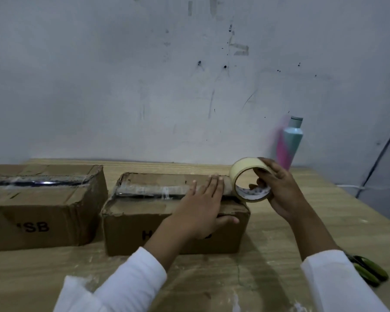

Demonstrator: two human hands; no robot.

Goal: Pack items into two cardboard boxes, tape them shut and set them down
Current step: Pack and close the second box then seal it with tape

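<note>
Two boxes: left box (43, 206), right box (173, 212). Left hand (200, 206) lies flat on the right box, fingers spread; right hand (279, 190) grips one tape roll (250, 179) at its right end. One bottle (289, 143) behind, scissors (369, 270) right.

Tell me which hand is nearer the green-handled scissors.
Right. The right hand holds the tape roll up-table from the scissors, which lie beside its sleeve. The left hand presses flat on the box, further left.

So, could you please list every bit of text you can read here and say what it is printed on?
"SB", black print on the front of the left cardboard box; an earlier letter is cut off.
"H", black print on the front of the right cardboard box; the left hand hides the rest.
Print inside the tape roll: too blurred to read.
</note>
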